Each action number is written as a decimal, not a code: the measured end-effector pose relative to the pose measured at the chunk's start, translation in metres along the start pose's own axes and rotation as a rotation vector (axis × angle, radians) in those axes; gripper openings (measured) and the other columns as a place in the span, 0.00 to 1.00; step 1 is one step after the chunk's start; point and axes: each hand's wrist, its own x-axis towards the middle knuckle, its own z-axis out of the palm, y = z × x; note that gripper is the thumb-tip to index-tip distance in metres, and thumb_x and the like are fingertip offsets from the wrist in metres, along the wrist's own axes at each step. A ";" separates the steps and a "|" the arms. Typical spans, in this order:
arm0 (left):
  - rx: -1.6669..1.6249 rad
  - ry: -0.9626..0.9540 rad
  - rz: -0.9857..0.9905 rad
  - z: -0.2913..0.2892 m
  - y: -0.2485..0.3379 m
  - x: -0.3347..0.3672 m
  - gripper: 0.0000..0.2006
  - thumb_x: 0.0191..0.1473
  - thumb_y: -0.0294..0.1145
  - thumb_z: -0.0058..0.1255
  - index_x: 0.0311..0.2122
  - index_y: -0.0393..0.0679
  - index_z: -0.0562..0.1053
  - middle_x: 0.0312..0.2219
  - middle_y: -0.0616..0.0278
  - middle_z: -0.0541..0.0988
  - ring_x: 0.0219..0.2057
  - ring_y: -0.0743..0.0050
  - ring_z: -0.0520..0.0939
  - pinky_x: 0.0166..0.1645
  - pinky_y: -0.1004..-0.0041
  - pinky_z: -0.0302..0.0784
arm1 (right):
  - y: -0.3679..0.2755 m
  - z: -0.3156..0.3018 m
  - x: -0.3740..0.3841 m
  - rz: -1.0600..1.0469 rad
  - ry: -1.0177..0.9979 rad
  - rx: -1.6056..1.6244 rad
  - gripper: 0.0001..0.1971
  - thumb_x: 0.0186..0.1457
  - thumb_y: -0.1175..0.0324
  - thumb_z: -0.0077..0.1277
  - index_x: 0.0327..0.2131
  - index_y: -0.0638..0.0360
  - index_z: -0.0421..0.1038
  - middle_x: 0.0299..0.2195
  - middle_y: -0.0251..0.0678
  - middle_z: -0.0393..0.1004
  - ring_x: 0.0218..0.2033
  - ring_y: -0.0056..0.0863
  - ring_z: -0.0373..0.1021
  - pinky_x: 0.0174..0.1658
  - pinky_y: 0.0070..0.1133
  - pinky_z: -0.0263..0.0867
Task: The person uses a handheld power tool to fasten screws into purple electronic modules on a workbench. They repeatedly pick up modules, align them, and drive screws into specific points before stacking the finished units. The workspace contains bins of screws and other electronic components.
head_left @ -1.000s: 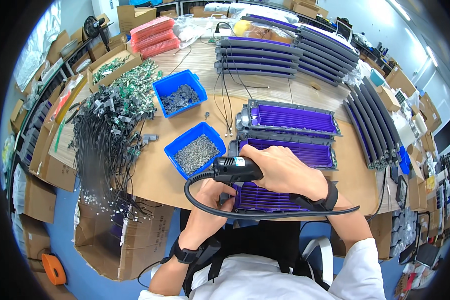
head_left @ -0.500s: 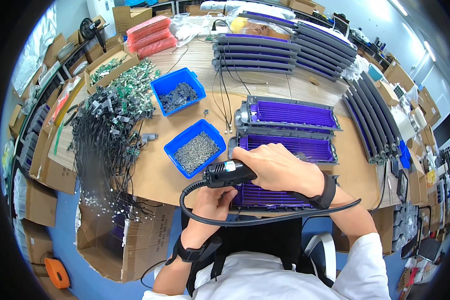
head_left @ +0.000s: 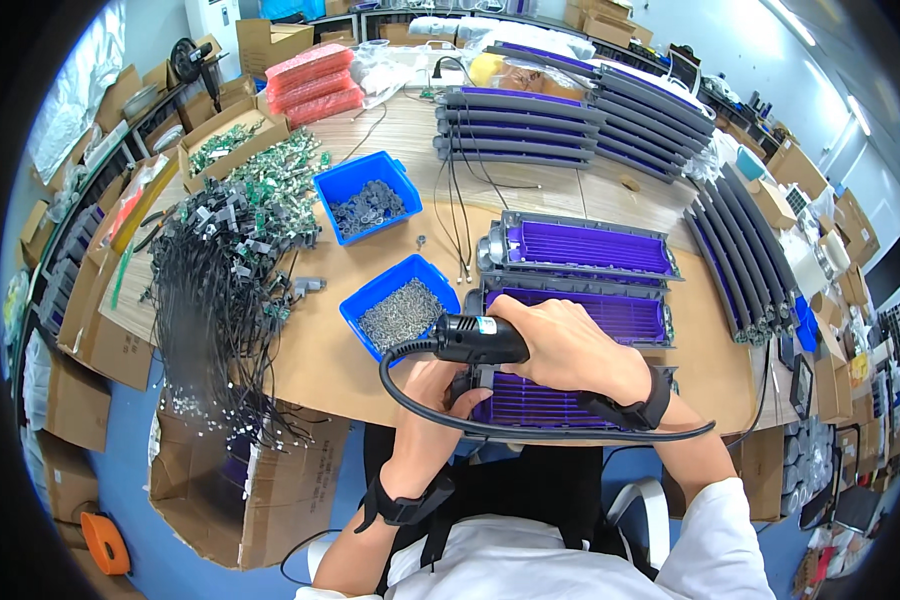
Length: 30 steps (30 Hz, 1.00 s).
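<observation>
My right hand [head_left: 570, 345] is wrapped round a black electric screwdriver [head_left: 478, 340], held crosswise over the nearest grey-and-purple housing [head_left: 560, 400]. A thick black cord loops from the tool's left end back under my right wrist. Beneath the screwdriver, my left hand [head_left: 432, 395] closes on the grey left end of that housing, thumb on the near side; its other fingers are partly hidden. Two similar housings, a middle one [head_left: 620, 318] and a far one [head_left: 595, 248], lie behind it. A blue bin of screws [head_left: 448, 290] stands just beyond my left hand.
Another blue bin [head_left: 398, 168] holds small dark grey parts. Circuit boards with black cables [head_left: 210, 290] heap up at the left. Stacked grey-and-purple housings [head_left: 520, 125] stand at the back, with more [head_left: 745, 255] at the right. A cardboard box [head_left: 295, 495] sits below the table edge.
The whole view has shifted, so the table appears lower. The screwdriver has moved slightly away and rightward over the table. My left hand has moved toward the housing's left end, its thumb now further out.
</observation>
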 end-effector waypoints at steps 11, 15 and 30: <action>-0.066 -0.041 0.041 -0.004 -0.003 0.002 0.17 0.38 0.20 0.63 0.37 0.39 0.74 0.33 0.56 0.77 0.37 0.55 0.74 0.40 0.65 0.71 | -0.001 -0.003 -0.006 0.003 0.082 0.093 0.22 0.40 0.75 0.58 0.41 0.62 0.64 0.23 0.51 0.74 0.29 0.54 0.72 0.30 0.39 0.67; -0.033 -0.113 -0.027 -0.004 -0.004 0.005 0.18 0.39 0.13 0.61 0.39 0.35 0.73 0.35 0.59 0.76 0.38 0.69 0.78 0.42 0.73 0.77 | -0.001 -0.005 -0.004 0.031 0.017 0.119 0.21 0.39 0.76 0.58 0.40 0.63 0.64 0.25 0.53 0.74 0.30 0.54 0.72 0.31 0.39 0.67; 0.006 -0.059 -0.029 -0.004 0.003 0.007 0.19 0.39 0.12 0.58 0.41 0.35 0.74 0.35 0.56 0.76 0.37 0.66 0.79 0.43 0.71 0.76 | -0.001 0.001 0.005 0.087 -0.073 0.048 0.19 0.39 0.78 0.57 0.38 0.65 0.65 0.27 0.54 0.75 0.32 0.54 0.73 0.32 0.38 0.68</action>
